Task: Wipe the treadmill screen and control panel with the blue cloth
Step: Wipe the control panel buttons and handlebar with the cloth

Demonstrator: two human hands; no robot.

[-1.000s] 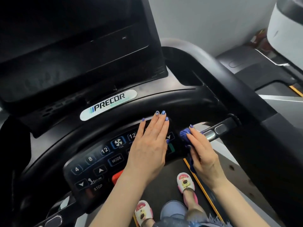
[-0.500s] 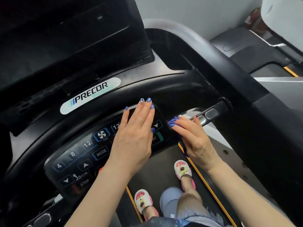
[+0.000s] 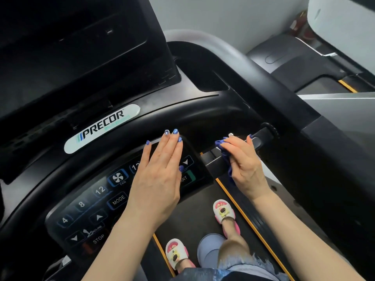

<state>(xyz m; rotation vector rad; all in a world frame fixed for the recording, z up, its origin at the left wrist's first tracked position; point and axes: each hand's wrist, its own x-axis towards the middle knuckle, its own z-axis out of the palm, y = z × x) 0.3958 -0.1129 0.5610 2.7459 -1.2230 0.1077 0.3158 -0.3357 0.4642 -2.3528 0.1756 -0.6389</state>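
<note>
The black treadmill control panel [image 3: 95,201] with lit buttons curves across the lower left. Above it the dark screen [image 3: 67,57] tilts back at the upper left. My left hand [image 3: 158,179] lies flat on the right part of the panel, fingers together, holding nothing. My right hand [image 3: 245,165] grips the blue cloth [image 3: 226,157] and presses it around the short handlebar [image 3: 257,140] that sticks out right of the panel. Most of the cloth is hidden under my fingers.
A white PRECOR badge [image 3: 101,128] sits on the curved console bar. The black side rail [image 3: 294,110] runs along the right. Below are the belt [image 3: 194,218] with orange edging and my feet in pink-and-white sandals. A neighbouring machine [image 3: 304,57] stands at the upper right.
My right hand with the cloth has slid from the panel's right edge out along the handlebar. My left hand stays flat on the panel. The camera has shifted slightly.
</note>
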